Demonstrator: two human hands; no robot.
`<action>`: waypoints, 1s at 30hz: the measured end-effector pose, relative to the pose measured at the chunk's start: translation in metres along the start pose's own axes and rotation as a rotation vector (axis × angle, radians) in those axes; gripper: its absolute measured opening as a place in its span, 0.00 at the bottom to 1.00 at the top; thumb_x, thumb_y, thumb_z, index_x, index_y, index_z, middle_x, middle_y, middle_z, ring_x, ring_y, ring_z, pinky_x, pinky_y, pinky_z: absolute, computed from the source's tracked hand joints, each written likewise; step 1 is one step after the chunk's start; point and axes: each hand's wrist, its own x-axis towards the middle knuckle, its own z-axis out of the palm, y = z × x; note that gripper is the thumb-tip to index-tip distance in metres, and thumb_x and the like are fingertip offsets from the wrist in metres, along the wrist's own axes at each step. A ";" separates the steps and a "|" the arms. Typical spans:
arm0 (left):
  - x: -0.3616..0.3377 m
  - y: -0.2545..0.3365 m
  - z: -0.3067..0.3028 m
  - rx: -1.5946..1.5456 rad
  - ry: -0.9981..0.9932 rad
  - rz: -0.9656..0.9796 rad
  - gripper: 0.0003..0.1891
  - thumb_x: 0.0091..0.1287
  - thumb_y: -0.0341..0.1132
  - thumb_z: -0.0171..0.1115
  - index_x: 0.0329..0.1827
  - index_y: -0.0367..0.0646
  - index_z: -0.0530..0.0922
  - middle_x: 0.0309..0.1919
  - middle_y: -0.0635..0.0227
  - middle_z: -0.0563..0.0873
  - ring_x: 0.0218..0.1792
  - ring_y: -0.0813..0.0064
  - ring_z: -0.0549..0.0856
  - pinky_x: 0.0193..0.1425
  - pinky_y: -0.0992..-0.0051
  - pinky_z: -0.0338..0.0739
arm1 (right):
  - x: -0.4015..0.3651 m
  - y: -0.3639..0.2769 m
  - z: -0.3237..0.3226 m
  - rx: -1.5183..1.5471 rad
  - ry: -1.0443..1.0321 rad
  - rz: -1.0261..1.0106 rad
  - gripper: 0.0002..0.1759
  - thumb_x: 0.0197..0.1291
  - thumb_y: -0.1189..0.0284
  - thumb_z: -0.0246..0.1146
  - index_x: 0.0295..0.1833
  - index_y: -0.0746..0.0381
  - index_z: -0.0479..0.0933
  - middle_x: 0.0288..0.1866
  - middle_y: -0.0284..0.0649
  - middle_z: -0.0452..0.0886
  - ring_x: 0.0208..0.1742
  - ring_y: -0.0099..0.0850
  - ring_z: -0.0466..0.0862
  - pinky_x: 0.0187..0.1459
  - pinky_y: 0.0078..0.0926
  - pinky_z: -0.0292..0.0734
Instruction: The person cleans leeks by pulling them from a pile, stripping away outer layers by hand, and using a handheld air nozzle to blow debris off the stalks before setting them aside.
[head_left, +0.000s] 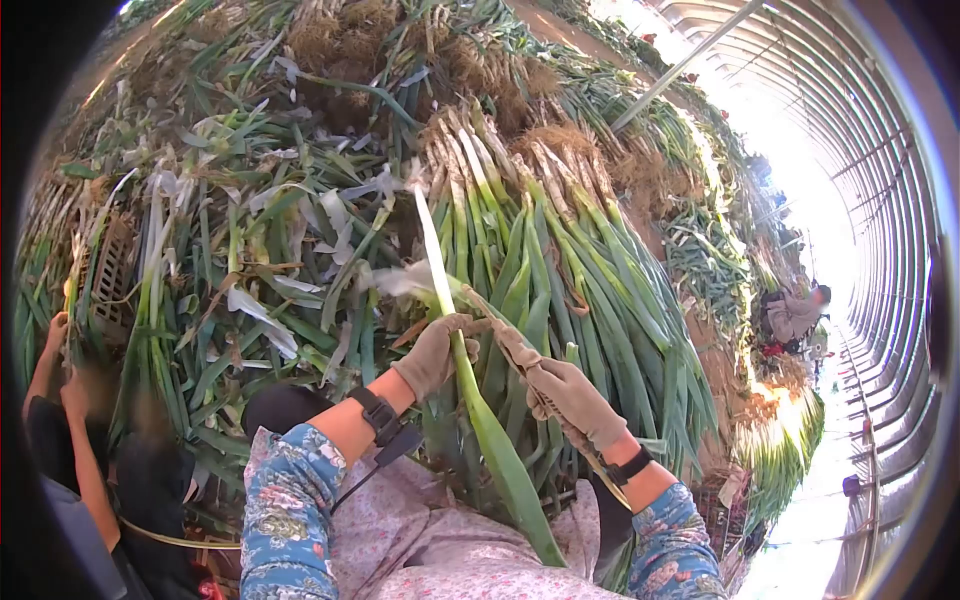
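My left hand (437, 355), in a tan glove, is closed round the stalk of a long green onion (438, 262). Its white root end points away from me, and its broad green leaf hangs down over my lap. In my right hand (577, 398), also gloved, is a thin brownish air gun (508, 340) with a hose (607, 475) running back past the wrist. The nozzle points at the stalk, close to my left hand. A blurred whitish scrap of peel (400, 280) is beside the stalk. Behind both hands lies a bundle of unpeeled green onions (535, 240), roots away from me.
Loose leaves and peelings (280, 240) cover the ground at left. Another person's bare hands (68, 365) are at the far left near a plastic crate (112, 265). More onions (785, 440) lie at right, where a distant person (797, 315) sits under the greenhouse frame (880, 180).
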 end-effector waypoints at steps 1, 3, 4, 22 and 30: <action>-0.001 0.000 -0.005 -0.002 -0.018 0.012 0.14 0.77 0.35 0.49 0.60 0.40 0.70 0.53 0.54 0.87 0.29 0.73 0.82 0.39 0.68 0.81 | 0.008 0.005 0.001 -0.027 0.003 0.000 0.25 0.76 0.54 0.55 0.46 0.69 0.77 0.27 0.36 0.79 0.25 0.23 0.78 0.29 0.24 0.73; -0.005 0.001 -0.011 -0.009 -0.055 0.032 0.14 0.77 0.36 0.50 0.61 0.40 0.71 0.52 0.55 0.87 0.29 0.73 0.82 0.39 0.67 0.81 | 0.026 0.010 0.002 -0.083 0.013 0.002 0.24 0.75 0.54 0.55 0.45 0.68 0.77 0.27 0.36 0.79 0.25 0.24 0.78 0.29 0.25 0.73; -0.010 0.005 -0.009 0.008 -0.048 0.042 0.14 0.76 0.35 0.51 0.61 0.40 0.71 0.52 0.55 0.87 0.29 0.74 0.82 0.38 0.69 0.81 | 0.032 0.005 0.005 -0.072 0.040 -0.012 0.24 0.75 0.54 0.56 0.44 0.67 0.76 0.27 0.36 0.79 0.25 0.24 0.78 0.29 0.25 0.73; 0.002 0.146 -0.095 1.576 0.821 0.860 0.23 0.59 0.35 0.66 0.59 0.39 0.78 0.50 0.49 0.86 0.52 0.51 0.86 0.57 0.58 0.80 | -0.045 0.069 -0.033 0.618 0.141 0.097 0.26 0.76 0.53 0.51 0.51 0.69 0.77 0.32 0.38 0.83 0.27 0.28 0.83 0.31 0.25 0.80; 0.186 0.051 0.097 1.822 0.274 0.786 0.23 0.68 0.47 0.63 0.57 0.38 0.80 0.50 0.51 0.88 0.52 0.52 0.87 0.57 0.58 0.80 | -0.079 0.096 -0.048 0.910 0.207 -0.046 0.28 0.74 0.55 0.56 0.66 0.67 0.69 0.51 0.43 0.81 0.45 0.32 0.86 0.45 0.34 0.86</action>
